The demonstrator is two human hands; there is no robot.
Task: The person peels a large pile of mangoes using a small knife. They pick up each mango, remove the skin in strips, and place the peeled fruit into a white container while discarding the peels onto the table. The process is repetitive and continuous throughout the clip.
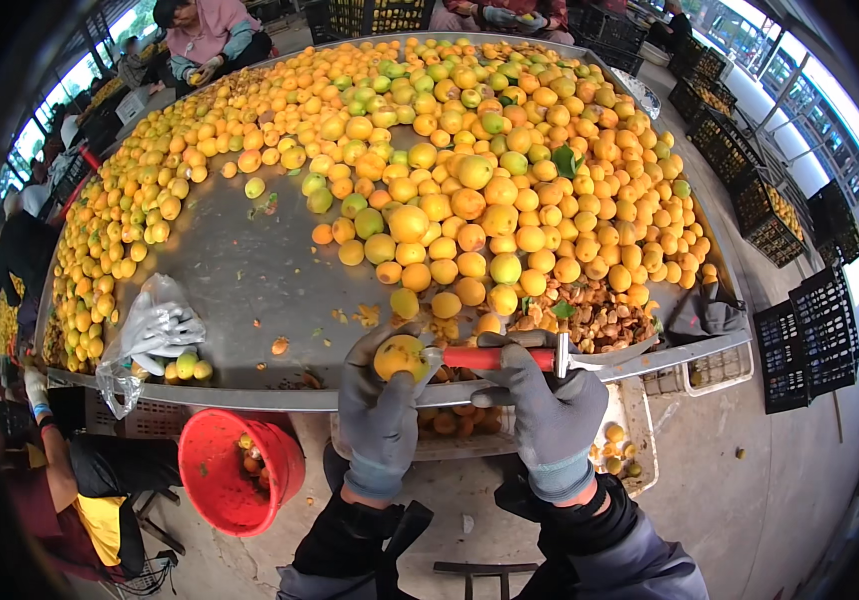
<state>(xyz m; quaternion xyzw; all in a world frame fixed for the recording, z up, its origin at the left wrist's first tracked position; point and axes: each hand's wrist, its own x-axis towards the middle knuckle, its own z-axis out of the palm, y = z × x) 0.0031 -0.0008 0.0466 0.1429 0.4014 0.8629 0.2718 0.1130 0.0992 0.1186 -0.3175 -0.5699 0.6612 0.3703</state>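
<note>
My left hand (378,420), in a grey glove, holds a yellow apricot (399,355) with dark specks at the table's front edge. My right hand (555,420), also gloved, grips the red handle of a knife-like tool (463,358). A curved metal blade extends from its right end. The tool's left metal end meets the apricot; its tip is hard to make out. Just beyond my hands lies a large heap of apricots (467,201), mostly orange with some green. Brown cut scraps (598,311) lie past my right hand.
The metal table (242,270) has a raised rim. A plastic bag of gloves (159,322) and a dark cloth (707,313) lie on it. A red bucket (212,480) and a white crate (647,450) stand below. A person's arm (58,457) is at left; black crates (808,337) stand right.
</note>
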